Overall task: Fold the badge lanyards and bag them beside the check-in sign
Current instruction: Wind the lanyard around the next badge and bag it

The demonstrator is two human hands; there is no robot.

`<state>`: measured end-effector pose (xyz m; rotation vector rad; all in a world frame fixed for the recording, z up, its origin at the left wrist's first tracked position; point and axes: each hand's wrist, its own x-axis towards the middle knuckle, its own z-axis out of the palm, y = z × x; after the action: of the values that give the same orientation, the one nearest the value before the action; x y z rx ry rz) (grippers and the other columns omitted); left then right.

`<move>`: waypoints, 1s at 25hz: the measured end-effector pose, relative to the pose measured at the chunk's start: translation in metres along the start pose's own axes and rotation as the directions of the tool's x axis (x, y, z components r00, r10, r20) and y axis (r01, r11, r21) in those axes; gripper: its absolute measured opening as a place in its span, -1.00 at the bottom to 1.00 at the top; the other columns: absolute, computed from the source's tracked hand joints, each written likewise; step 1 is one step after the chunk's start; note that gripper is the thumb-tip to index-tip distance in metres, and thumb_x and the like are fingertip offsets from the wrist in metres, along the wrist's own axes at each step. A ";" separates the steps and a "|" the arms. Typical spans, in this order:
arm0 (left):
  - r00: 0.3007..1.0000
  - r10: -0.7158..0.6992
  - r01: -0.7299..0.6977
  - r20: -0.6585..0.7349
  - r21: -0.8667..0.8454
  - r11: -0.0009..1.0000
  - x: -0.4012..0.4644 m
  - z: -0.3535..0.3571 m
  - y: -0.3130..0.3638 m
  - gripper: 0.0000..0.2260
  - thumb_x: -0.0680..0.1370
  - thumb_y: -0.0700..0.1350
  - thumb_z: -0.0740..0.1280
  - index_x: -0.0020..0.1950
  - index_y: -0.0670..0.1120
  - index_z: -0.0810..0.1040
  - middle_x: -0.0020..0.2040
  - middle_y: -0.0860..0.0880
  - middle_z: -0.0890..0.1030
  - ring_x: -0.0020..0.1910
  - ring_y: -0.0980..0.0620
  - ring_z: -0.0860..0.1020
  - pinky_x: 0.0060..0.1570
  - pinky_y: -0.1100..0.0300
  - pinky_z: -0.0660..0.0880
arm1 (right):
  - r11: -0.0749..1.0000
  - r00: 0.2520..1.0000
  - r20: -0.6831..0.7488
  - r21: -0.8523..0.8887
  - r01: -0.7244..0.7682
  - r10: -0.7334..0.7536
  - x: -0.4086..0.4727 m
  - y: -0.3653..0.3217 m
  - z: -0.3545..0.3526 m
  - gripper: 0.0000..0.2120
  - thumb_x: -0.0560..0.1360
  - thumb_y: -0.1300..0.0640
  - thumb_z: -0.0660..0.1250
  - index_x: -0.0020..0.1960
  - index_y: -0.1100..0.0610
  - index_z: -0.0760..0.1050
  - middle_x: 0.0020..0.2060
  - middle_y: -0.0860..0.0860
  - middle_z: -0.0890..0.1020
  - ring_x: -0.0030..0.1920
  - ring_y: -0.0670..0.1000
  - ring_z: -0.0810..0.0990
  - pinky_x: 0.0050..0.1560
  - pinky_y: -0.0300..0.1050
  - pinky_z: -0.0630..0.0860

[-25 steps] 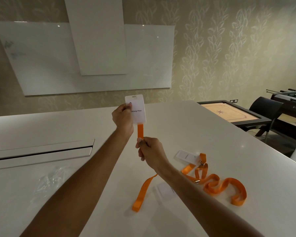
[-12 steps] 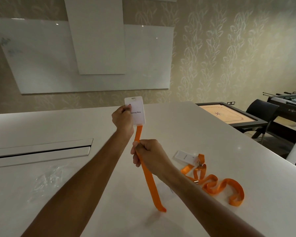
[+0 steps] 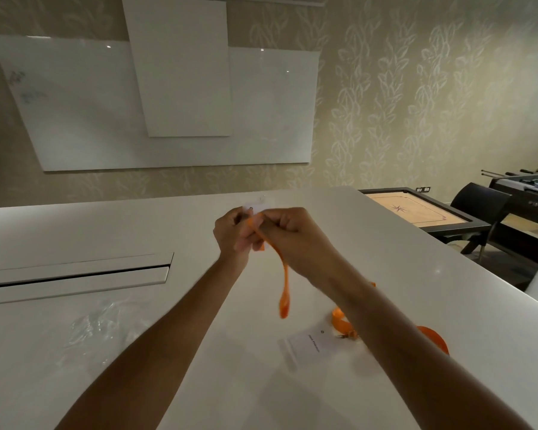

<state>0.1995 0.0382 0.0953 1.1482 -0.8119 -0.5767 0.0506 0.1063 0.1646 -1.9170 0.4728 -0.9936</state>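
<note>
1. Two hands now meet above the white counter (image 3: 385, 259); half a second ago they were apart, the right one lower down the strap. At far left a clear plastic bag (image 3: 97, 327) lies flat on the counter, not yet used.
2. The left hand (image 3: 232, 235) pinches the badge card (image 3: 260, 207), fingers closed on it; the card is mostly hidden behind both hands.
3. The right hand (image 3: 288, 234) has brought the orange lanyard (image 3: 284, 287) up to the card, fingers closed on the strap, so a doubled loop hangs below. I judge this the first fold.
4. Right of that, a second badge (image 3: 308, 344) and its lanyard (image 3: 342, 324) lie on the counter, partly covered by the right forearm.
5. No check-in sign is visible; motion blur softens the hands.
</note>
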 end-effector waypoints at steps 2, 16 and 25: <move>0.997 0.072 -0.066 -0.040 0.132 0.989 -0.003 0.004 -0.003 -0.74 0.47 -0.15 0.30 -0.43 0.05 0.52 -0.45 0.06 0.57 -0.33 0.01 0.56 -0.29 0.13 0.50 | 0.999 0.999 -0.019 -0.017 0.045 -0.045 0.009 -0.005 -0.011 -0.72 0.59 0.28 0.16 -0.08 0.19 0.65 -0.14 0.12 0.72 -0.11 0.00 0.68 -0.03 -0.12 0.58; 0.998 0.047 -0.052 0.041 0.135 0.989 -0.020 0.002 -0.010 -0.88 0.55 -0.10 0.33 -0.16 0.05 0.59 -0.15 0.13 0.63 -0.14 0.09 0.61 -0.17 0.25 0.52 | 0.984 0.966 -0.225 -0.154 0.095 -0.128 0.065 0.011 -0.071 -0.76 0.60 0.19 0.20 0.04 0.07 0.64 0.04 -0.03 0.69 0.12 -0.04 0.62 0.18 0.00 0.54; 0.978 -0.006 0.011 0.208 -0.023 1.000 -0.032 -0.007 0.000 -0.93 0.53 -0.18 0.35 -0.10 -0.09 0.64 -0.11 -0.05 0.66 -0.11 -0.04 0.62 -0.16 0.16 0.56 | 0.977 0.949 -0.314 -0.210 -0.029 -0.039 0.086 0.054 -0.097 -0.77 0.59 0.13 0.20 0.05 0.07 0.64 0.00 -0.10 0.68 0.10 -0.07 0.63 0.14 -0.14 0.54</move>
<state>0.1862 0.0665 0.0851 1.0817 -0.9768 -0.7206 0.0290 -0.0311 0.1836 -1.9503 0.7867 -1.3074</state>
